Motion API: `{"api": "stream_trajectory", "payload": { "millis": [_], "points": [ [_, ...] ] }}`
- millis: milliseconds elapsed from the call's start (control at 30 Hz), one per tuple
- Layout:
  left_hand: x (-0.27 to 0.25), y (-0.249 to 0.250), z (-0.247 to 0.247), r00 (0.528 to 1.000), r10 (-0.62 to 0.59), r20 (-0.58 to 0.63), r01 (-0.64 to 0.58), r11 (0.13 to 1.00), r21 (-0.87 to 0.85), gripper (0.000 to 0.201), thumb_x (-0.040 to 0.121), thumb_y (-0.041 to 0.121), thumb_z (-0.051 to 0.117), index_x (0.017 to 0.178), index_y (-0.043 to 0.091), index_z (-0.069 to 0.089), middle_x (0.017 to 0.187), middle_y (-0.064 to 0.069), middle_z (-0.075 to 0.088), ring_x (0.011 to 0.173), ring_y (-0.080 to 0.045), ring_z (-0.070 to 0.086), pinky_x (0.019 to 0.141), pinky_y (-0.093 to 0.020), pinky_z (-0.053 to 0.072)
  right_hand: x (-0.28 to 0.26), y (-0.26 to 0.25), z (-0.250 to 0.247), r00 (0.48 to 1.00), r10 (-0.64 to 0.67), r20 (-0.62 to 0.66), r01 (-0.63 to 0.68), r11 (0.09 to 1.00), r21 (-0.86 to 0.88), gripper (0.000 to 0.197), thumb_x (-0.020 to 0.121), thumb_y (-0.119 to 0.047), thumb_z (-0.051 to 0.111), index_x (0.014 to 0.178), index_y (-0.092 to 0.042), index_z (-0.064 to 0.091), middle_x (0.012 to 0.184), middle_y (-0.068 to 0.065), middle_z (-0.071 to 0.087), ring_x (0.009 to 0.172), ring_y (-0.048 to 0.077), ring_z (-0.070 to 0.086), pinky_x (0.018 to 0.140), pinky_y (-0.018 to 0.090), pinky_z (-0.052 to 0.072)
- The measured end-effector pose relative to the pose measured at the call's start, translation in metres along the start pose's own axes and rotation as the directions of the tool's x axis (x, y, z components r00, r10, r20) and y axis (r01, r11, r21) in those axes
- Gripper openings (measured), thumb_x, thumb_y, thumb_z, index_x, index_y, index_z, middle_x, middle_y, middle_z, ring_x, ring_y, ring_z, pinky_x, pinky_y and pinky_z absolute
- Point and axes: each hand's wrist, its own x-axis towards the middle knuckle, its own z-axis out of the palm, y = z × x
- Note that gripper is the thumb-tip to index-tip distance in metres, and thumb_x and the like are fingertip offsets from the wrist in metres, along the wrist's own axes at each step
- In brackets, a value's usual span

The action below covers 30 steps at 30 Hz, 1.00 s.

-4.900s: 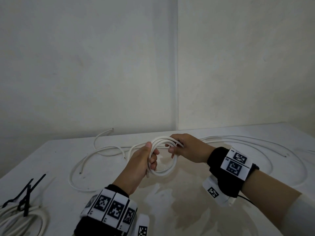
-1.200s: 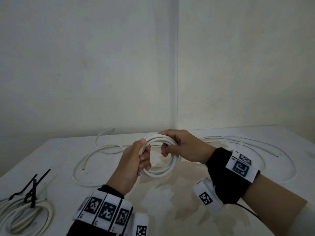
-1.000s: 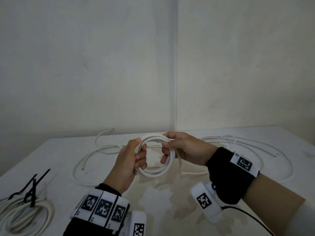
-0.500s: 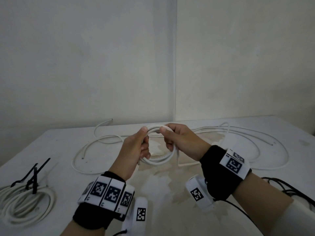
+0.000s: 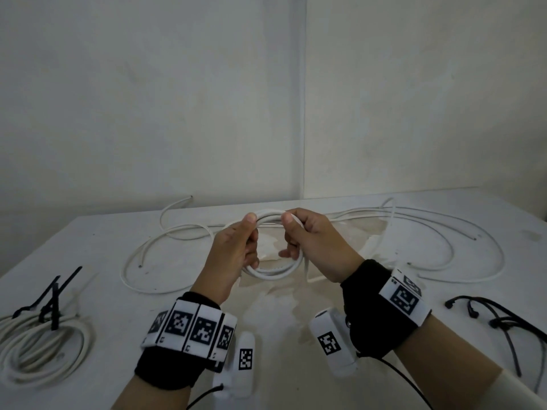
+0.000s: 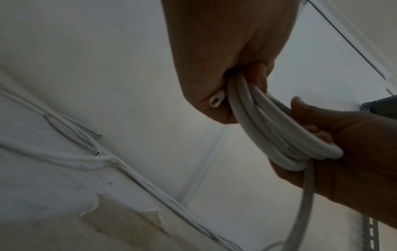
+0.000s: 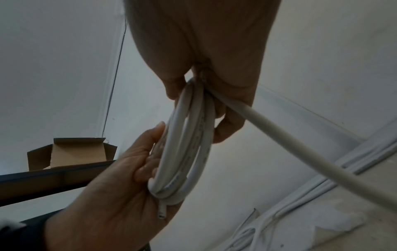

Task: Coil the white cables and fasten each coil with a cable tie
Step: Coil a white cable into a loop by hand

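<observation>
The left hand [image 5: 233, 255] and the right hand [image 5: 313, 244] are raised together above the white table [image 5: 281, 321], and between them they hold a small coil of round white plastic cable [image 5: 270, 272]. The left hand grips the left side of the coil with fingers curled around several loops; in the right wrist view a cut end of the cable [image 7: 161, 212] sticks out below its palm. The right hand closes its fingers around the right side of the coil, thumb on top. From this hand one loose strand of the same cable [image 7: 300, 149] goes down and away toward the table.

Behind the hands, the long uncoiled white cables [image 5: 414, 229] lie in wide curves across the far part of the table. At the near left edge rests a finished white cable coil [image 5: 44, 350], fastened with a black cable tie [image 5: 54, 303]. At the near right lie several loose black cable ties [image 5: 500, 324]. In the right wrist view an open brown cardboard box [image 7: 73, 152] stands in the background.
</observation>
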Motion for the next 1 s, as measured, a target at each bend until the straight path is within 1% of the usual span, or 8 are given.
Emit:
{"api": "stream_trajectory", "payload": {
  "millis": [67, 267, 433, 533, 667, 767, 867, 1000],
  "points": [
    [0.0, 0.0, 0.001, 1.0, 0.01, 0.014, -0.01, 1.0, 0.004, 0.039, 0.097, 0.03, 0.039, 0.063, 0.01, 0.041, 0.041, 0.01, 0.028, 0.034, -0.004, 0.025, 0.04, -0.016, 0.035, 0.0, -0.001, 0.0, 1.0, 0.004, 0.008, -0.004, 0.999, 0.035, 0.024, 0.097, -0.019, 0.043, 0.076, -0.014, 0.054, 0.056, -0.002, 0.039, 0.038, 0.006, 0.04, 0.052, 0.026, 0.052],
    [0.006, 0.009, 0.01, 0.997, 0.077, -0.015, -0.077, 0.997, 0.006, 0.039, 0.098, 0.027, 0.039, 0.062, 0.011, 0.039, 0.039, 0.01, 0.027, 0.034, -0.005, 0.024, 0.04, -0.016, 0.033, 0.012, -0.005, -0.002, 0.997, -0.025, -0.071, 0.031, 0.996, 0.084, 0.025, 0.096, -0.021, 0.045, 0.075, -0.014, 0.055, 0.045, -0.014, 0.038, 0.038, 0.005, 0.033, 0.046, 0.024, 0.039],
    [0.019, 0.013, 0.015, 0.995, 0.085, -0.049, -0.085, 0.996, 0.008, 0.039, 0.096, 0.029, 0.043, 0.061, 0.013, 0.041, 0.039, 0.011, 0.028, 0.035, -0.006, 0.025, 0.039, -0.017, 0.031, 0.022, -0.006, -0.006, 0.995, -0.034, -0.092, 0.048, 0.987, 0.151, 0.024, 0.096, -0.023, 0.044, 0.077, -0.014, 0.056, 0.045, -0.013, 0.037, 0.039, 0.006, 0.032, 0.044, 0.022, 0.038],
    [0.03, 0.009, 0.016, 0.994, 0.08, -0.072, -0.08, 0.997, 0.006, 0.039, 0.096, 0.03, 0.043, 0.061, 0.012, 0.041, 0.038, 0.011, 0.029, 0.033, -0.005, 0.026, 0.038, -0.016, 0.031, 0.028, 0.0, -0.008, 0.996, -0.012, -0.084, 0.03, 0.975, 0.219, 0.03, 0.098, -0.025, 0.04, 0.073, -0.015, 0.052, 0.053, -0.006, 0.034, 0.043, 0.008, 0.031, 0.046, 0.021, 0.037],
    [0.036, 0.002, 0.018, 0.995, 0.073, -0.062, -0.071, 0.997, 0.025, 0.039, 0.097, 0.03, 0.041, 0.062, 0.012, 0.04, 0.038, 0.011, 0.028, 0.034, -0.005, 0.025, 0.039, -0.016, 0.032, 0.035, 0.01, -0.01, 0.993, -0.036, -0.112, 0.055, 0.984, 0.172, 0.031, 0.098, -0.02, 0.04, 0.07, -0.016, 0.051, 0.045, -0.014, 0.036, 0.039, 0.005, 0.032, 0.042, 0.019, 0.037],
    [0.037, -0.004, 0.019, 0.997, 0.066, -0.042, -0.064, 0.998, 0.026, 0.039, 0.097, 0.03, 0.04, 0.062, 0.012, 0.039, 0.039, 0.011, 0.027, 0.035, -0.006, 0.024, 0.041, -0.017, 0.032, 0.038, 0.02, -0.012, 0.993, -0.036, -0.116, 0.055, 0.985, 0.166, 0.031, 0.097, -0.019, 0.041, 0.069, -0.017, 0.053, 0.044, -0.013, 0.036, 0.039, 0.005, 0.032, 0.041, 0.019, 0.037],
    [0.038, -0.011, 0.02, 0.998, 0.044, -0.038, -0.045, 0.999, -0.012, 0.039, 0.097, 0.028, 0.038, 0.062, 0.011, 0.039, 0.04, 0.01, 0.026, 0.034, -0.005, 0.023, 0.04, -0.016, 0.031, 0.04, 0.026, -0.016, 0.996, -0.037, -0.076, 0.048, 0.988, 0.148, 0.032, 0.097, -0.021, 0.041, 0.068, -0.018, 0.054, 0.047, -0.012, 0.037, 0.041, 0.007, 0.033, 0.044, 0.02, 0.038],
    [0.043, -0.017, 0.017, 0.998, 0.013, -0.066, -0.02, 0.994, -0.109, 0.04, 0.098, 0.029, 0.036, 0.061, 0.013, 0.038, 0.038, 0.011, 0.025, 0.033, -0.005, 0.022, 0.039, -0.016, 0.031, 0.035, 0.027, -0.03, 0.999, -0.032, 0.027, 0.031, 0.999, 0.036, 0.033, 0.091, -0.035, 0.038, 0.075, -0.012, 0.054, 0.061, -0.002, 0.051, 0.055, 0.009, 0.052, 0.056, 0.017, 0.046]
  ]
}}
